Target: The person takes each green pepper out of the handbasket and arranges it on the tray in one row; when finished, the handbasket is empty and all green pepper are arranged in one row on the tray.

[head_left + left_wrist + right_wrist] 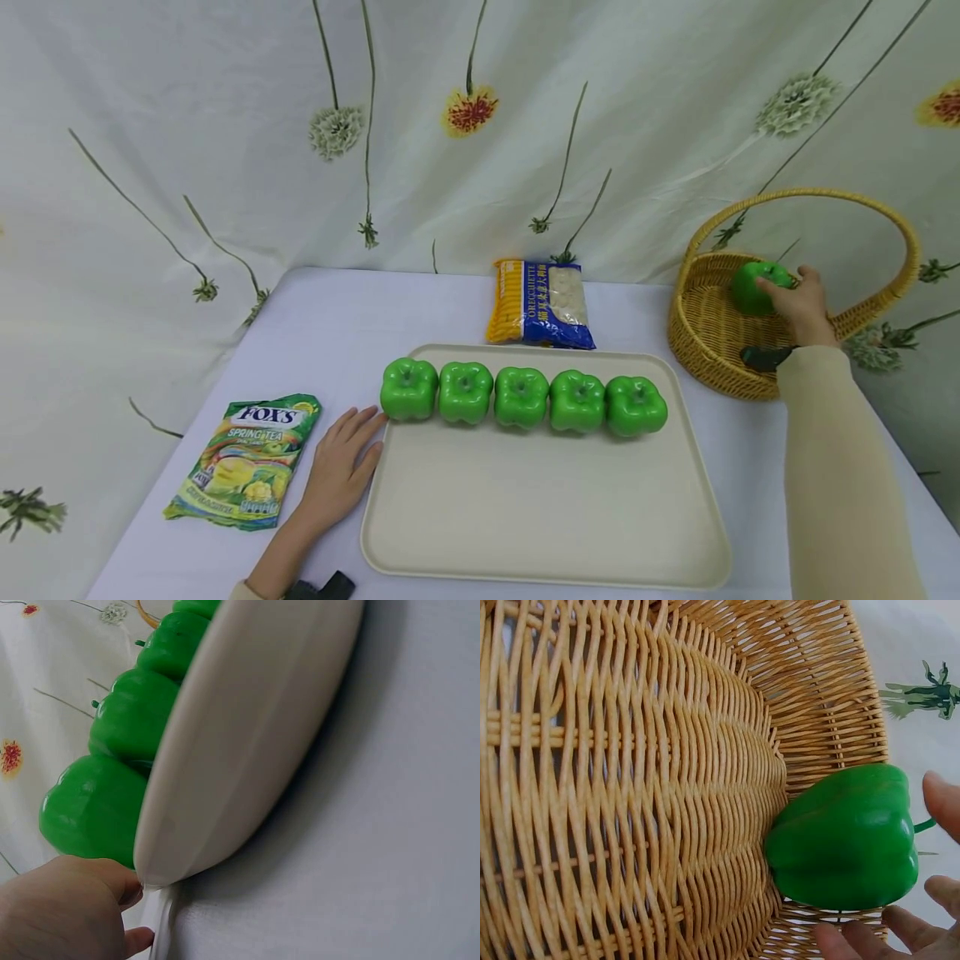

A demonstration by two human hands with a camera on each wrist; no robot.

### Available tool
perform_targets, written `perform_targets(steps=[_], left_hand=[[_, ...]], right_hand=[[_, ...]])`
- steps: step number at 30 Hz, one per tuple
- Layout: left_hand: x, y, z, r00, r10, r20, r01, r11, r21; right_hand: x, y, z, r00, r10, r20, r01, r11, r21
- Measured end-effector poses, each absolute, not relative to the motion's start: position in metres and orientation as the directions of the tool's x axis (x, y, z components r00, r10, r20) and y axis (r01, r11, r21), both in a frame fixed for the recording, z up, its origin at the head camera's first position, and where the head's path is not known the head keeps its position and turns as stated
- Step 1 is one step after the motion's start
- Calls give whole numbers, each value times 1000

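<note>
In the head view a green bell pepper (753, 288) sits inside a wicker basket (693, 346). My right hand (804, 310) reaches over the basket's right side, beside that pepper. The right wrist view has the pepper (847, 840) against the woven wall, with thumb and spread fingers (915, 930) around its stem end and not closed on it. My left hand (345, 467) lies by the left edge of a beige tray (547, 508), fingers fairly straight, fingertips near its rim and the leftmost pepper (408, 389). Several green peppers form a row along the tray's far side.
Behind the tray lies an orecchiette pasta bag (542, 304). A green Fox's candy bag (251, 462) is left of my left hand. The basket's tall handle (810, 193) arches over its opening. A white cloth with printed flowers (225, 125) hangs behind the table.
</note>
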State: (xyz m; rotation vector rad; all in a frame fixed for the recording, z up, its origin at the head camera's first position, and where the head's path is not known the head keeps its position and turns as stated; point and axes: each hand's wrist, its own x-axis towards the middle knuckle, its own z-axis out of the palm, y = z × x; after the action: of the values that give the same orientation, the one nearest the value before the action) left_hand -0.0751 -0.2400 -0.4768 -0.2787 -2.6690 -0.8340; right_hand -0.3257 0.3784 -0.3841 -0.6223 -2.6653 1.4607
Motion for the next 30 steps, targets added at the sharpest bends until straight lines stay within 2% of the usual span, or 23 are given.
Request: perform_targets(steps=[5, 11, 20, 30], left_hand=[[-75, -240, -477, -927, 85, 364, 277, 811, 516], [-76, -240, -478, -926, 86, 369, 279, 813, 511], [-76, -241, -480, -923, 88, 375, 284, 813, 508], [-76, -241, -479, -923, 89, 375, 283, 817, 502]], right_hand=[[-314, 365, -369, -921, 334, -198, 353, 510, -784], [-314, 363, -370, -915, 328, -235, 382, 516, -767], [-310, 361, -371, -896, 368, -250, 414, 483, -772], [-306, 370, -369, -899, 375, -227, 390, 449, -804]])
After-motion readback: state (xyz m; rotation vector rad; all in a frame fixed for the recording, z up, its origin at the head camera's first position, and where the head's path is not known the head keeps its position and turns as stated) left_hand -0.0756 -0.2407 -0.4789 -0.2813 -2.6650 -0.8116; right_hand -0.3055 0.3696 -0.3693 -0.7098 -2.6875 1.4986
